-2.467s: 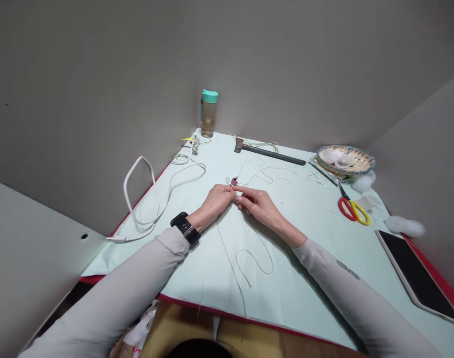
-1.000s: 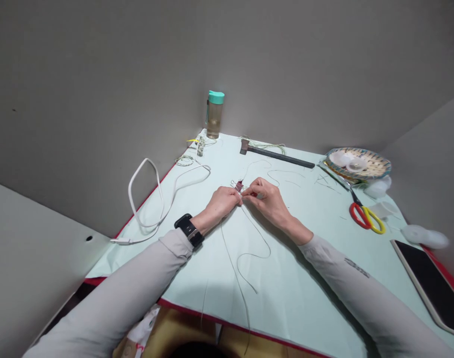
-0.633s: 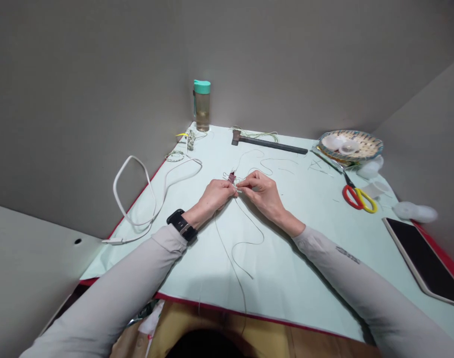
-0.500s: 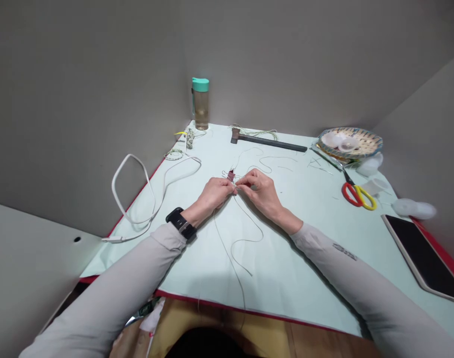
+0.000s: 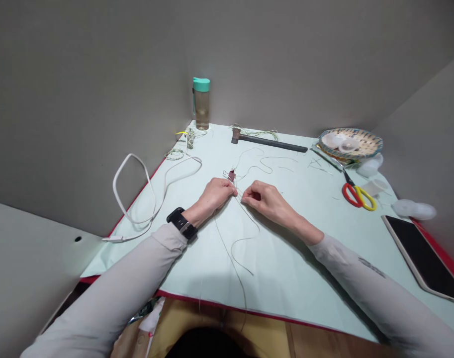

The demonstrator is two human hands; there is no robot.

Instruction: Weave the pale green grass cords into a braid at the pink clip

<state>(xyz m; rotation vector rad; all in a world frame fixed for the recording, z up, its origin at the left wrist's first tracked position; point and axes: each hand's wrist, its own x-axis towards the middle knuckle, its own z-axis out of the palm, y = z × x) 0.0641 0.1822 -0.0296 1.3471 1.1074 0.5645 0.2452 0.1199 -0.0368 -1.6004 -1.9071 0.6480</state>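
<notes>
A dark red binder clip (image 5: 231, 175) lies on the table cover with thin cords running from it. Just in front of the clip, my left hand (image 5: 217, 193) is closed in a pinch on the cords. My right hand (image 5: 264, 198) sits a little to the right, thumb and fingertips pressed together on a thin cord. Cord tails, one of them a wavy pale green cord (image 5: 245, 239), trail toward me, and one hangs over the front edge. The knot or crossing under my left fingertips is hidden.
Behind the clip lies a hammer (image 5: 271, 141); a bottle (image 5: 202, 104) stands in the back corner. A white cable (image 5: 117, 186) loops at left. At right are scissors (image 5: 355, 195), a woven basket (image 5: 372, 144), clear plastic pieces and a tablet (image 5: 420, 253).
My right hand has drawn away from my left, to the right and slightly toward me, opening a gap between them. My left hand stays in place at the clip.
</notes>
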